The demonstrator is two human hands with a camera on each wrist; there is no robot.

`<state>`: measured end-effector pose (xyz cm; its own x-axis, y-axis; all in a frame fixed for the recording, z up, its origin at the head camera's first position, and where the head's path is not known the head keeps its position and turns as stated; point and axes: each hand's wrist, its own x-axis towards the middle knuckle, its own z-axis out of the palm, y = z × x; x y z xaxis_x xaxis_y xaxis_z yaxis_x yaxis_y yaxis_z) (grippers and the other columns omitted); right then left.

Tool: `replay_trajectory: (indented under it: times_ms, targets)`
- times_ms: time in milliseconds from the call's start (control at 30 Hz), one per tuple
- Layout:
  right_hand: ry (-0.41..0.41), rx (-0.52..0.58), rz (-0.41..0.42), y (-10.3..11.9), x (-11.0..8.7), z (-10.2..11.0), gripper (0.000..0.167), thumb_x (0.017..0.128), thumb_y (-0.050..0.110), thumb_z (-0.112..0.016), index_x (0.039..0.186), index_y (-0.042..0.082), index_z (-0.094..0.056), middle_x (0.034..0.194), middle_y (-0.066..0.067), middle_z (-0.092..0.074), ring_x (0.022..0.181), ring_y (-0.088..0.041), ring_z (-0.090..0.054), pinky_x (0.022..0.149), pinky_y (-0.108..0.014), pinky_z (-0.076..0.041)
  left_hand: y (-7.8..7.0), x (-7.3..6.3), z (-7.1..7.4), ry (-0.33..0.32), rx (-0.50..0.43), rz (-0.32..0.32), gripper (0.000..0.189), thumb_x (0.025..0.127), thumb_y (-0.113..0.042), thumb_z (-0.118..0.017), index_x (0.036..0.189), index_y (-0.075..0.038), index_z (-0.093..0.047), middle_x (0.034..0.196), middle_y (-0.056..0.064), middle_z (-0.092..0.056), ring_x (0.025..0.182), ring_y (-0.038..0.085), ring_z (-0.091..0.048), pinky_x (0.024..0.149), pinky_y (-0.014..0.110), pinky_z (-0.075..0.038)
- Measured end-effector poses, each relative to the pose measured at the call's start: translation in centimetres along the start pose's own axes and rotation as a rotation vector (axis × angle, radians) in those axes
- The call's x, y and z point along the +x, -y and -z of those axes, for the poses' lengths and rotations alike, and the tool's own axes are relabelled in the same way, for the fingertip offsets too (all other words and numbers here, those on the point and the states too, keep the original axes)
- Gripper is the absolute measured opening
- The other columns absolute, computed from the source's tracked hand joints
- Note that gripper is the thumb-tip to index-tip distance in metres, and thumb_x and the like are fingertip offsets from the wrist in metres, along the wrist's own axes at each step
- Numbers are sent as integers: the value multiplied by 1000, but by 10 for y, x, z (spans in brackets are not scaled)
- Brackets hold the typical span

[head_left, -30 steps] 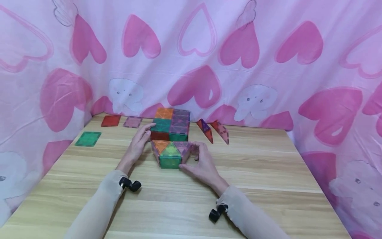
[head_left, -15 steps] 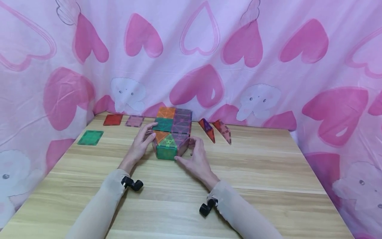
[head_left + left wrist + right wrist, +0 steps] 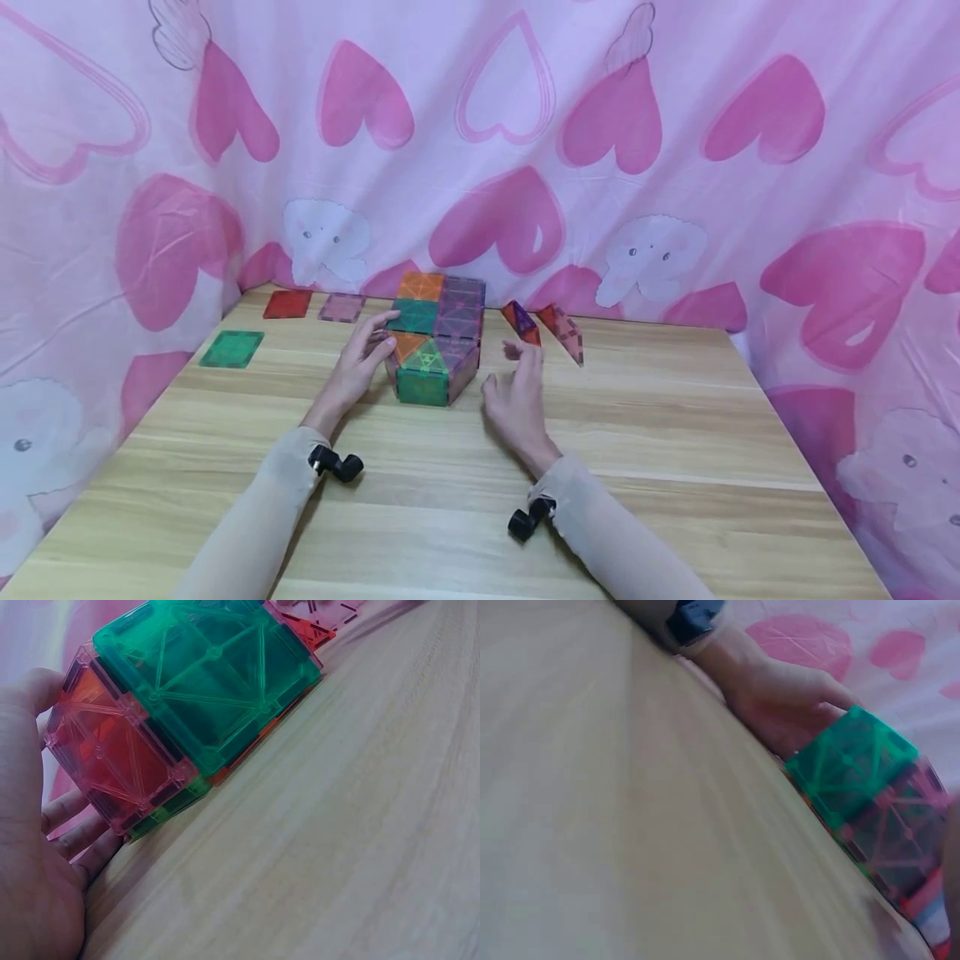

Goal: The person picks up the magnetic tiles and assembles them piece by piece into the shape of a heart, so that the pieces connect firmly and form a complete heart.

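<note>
A box-like build of translucent magnetic tiles [image 3: 459, 307] sits at the table's back middle, topped with orange, teal and purple squares. Against its near side stands a tapered section [image 3: 422, 386] with a green front and triangular tiles on top. My left hand [image 3: 348, 375] rests along the left side of both parts, fingers lightly extended; in the left wrist view its fingers touch the pink side tile [image 3: 120, 754] beside a green one [image 3: 214, 675]. To the right of the build, my right hand [image 3: 519, 404] is off the tiles, fingers loosely bent, holding nothing.
Two narrow pointed tile pieces, one purple and orange [image 3: 519, 320], one pinkish red [image 3: 564, 333], stand right of the build. Flat red [image 3: 287, 304], pink [image 3: 342, 307] and green [image 3: 232, 349] square tiles lie at the left. A pink heart-patterned curtain [image 3: 480, 100] hangs behind the wooden table [image 3: 637, 400].
The tapered section has moved back until it meets the larger box. My right hand has let go of it and shifted right, while my left hand stays at the left side.
</note>
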<state>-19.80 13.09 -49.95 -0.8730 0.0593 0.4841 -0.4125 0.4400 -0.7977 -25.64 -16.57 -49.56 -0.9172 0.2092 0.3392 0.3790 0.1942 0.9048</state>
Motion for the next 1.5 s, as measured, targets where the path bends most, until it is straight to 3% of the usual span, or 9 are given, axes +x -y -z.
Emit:
replay_trajectory:
  times_ms: [133,233,500,700,867,1067,1333,1500]
  targets:
    - [-232,-59,48,-10,14,10,61,91,4,-80,145,0,-53,142,-17,-53,134,-39,-53,110,-61,-51,0,0,1,-6,6,-8,52,117,-15,-55,168,-10,-46,168,19,-44,147,41,-50,128,60,-36]
    - [-291,-65,33,-21,23,16,63,90,5,-84,146,-1,-54,144,-16,-57,137,-38,-55,112,-59,-51,-1,-1,1,-6,-1,-7,51,117,-15,-55,167,-11,-47,167,19,-45,148,40,-50,129,61,-34]
    - [-198,4,-104,-35,41,24,77,93,11,-87,159,-2,-49,154,-24,-60,146,-35,-57,124,-52,-47,4,-1,0,2,2,-23,51,117,-15,-54,167,-10,-47,167,21,-42,148,42,-49,128,63,-34]
    - [-144,-65,-181,-48,55,22,75,94,19,-87,159,4,-53,150,-21,-68,137,-36,-66,118,-51,-50,3,0,-1,-1,-2,-18,49,118,-17,-54,167,-12,-48,169,19,-42,149,43,-49,129,62,-34]
    - [-124,-108,-154,-58,60,24,60,98,16,-81,155,9,-62,142,-20,-74,127,-35,-71,107,-50,-55,3,-1,-2,1,-4,-17,50,118,-17,-54,167,-12,-48,168,18,-43,148,42,-49,128,61,-35]
    - [-151,-171,-84,-71,63,24,34,104,19,-73,135,7,-78,117,-17,-81,98,-30,-71,82,-44,-55,4,-1,-2,-1,-8,-26,49,118,-15,-54,166,-10,-48,167,19,-44,148,42,-50,128,63,-35]
    - [-190,-127,-138,-64,59,28,27,106,14,-69,128,6,-82,110,-15,-84,95,-26,-70,85,-43,-54,4,-2,-1,-2,5,-19,49,118,-17,-54,166,-12,-48,167,20,-43,149,44,-49,128,63,-35]
    - [-184,-127,-157,-59,50,32,24,105,15,-70,122,4,-82,113,-15,-83,104,-27,-72,92,-42,-55,3,-3,-2,-1,8,-13,50,118,-18,-54,167,-11,-47,168,21,-42,150,45,-48,129,65,-33]
